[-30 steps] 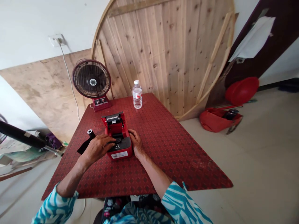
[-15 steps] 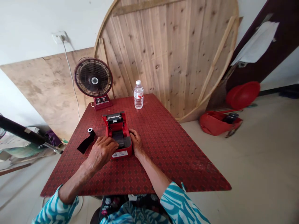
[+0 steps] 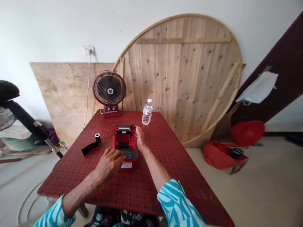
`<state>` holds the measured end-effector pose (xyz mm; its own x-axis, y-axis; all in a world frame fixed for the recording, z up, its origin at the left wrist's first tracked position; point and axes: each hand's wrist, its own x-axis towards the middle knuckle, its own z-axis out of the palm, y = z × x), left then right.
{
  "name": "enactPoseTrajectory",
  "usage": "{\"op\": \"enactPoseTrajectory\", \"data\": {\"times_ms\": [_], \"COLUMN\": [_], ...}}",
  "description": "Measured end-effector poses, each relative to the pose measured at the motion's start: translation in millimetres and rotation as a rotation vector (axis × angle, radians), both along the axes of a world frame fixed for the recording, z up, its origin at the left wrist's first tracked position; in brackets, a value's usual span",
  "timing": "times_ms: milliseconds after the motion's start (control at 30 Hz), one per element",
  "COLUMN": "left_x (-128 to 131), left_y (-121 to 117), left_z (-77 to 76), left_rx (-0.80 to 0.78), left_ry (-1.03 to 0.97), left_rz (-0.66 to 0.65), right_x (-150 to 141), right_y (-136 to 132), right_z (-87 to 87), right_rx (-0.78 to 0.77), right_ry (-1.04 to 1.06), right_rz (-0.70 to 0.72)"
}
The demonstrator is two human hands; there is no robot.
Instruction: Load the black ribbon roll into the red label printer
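Observation:
A small red printer (image 3: 129, 165) stands on the table with its lid (image 3: 115, 138) raised, showing a roller inside. Dark ribbon (image 3: 129, 153) lies across its front opening. My left hand (image 3: 112, 160) is over the front left corner, fingers bent together and closed on the ribbon's edge; the fingertips are partly hidden. Beside the raised lid, my right hand (image 3: 140, 138) has its fingers stretched upward along the lid's right edge, seemingly touching it. To the left of the printer lies a small roll of black ribbon (image 3: 97, 137) with its tail unrolled.
A red desk fan (image 3: 110, 91) and a clear water bottle (image 3: 147, 113) stand at the back of the patterned table (image 3: 170, 176). A round wooden board (image 3: 177, 78) leans on the wall. Right of the table, a red bag (image 3: 214, 156) lies on the floor.
My right hand has moved from the printer's right side up to its raised lid. My left hand stays at the front left corner. The camera view has tilted up.

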<state>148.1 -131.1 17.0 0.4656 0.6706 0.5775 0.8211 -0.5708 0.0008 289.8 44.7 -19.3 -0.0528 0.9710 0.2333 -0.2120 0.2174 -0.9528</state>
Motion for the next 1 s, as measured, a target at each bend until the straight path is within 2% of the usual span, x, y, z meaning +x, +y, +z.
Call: {"op": "enactPoseTrajectory", "data": {"times_ms": [67, 167, 300, 367, 533, 800, 900, 1000], "left_x": [1, 2, -1, -8, -33, -37, -37, -36], "left_y": [-1, -4, -6, -4, 6, 8, 8, 7], "left_z": [-1.5, -2.1, -2.3, -4.1, -16.8, -31.8, -34.5, -36.2], "left_rx": [0.008, -0.011, -0.048, -0.047, -0.016, -0.070, -0.157, -0.351], "left_ry": [-0.023, -0.033, -0.090, -0.165, -0.275, -0.279, -0.427, -0.793], "left_rz": [-0.006, 0.003, -0.018, 0.004, 0.189, 0.204, 0.159, 0.095], "right_x": [5, 14, 20, 19, 15, 16, 15, 11], "right_y": [-11, -38, -63, -67, -68, -72, -74, -75], "right_z": [-0.5, -11.7, -27.6, -30.2, -26.8, -26.2, -25.5, -30.1], "right_rx": [-0.034, -0.004, -0.092, -0.122, -0.171, -0.159, -0.171, -0.188], "right_ry": [-0.029, -0.063, 0.013, 0.059, 0.135, 0.147, 0.166, 0.212], "right_rz": [-0.044, -0.100, -0.072, -0.032, -0.034, -0.014, -0.020, -0.046]}}
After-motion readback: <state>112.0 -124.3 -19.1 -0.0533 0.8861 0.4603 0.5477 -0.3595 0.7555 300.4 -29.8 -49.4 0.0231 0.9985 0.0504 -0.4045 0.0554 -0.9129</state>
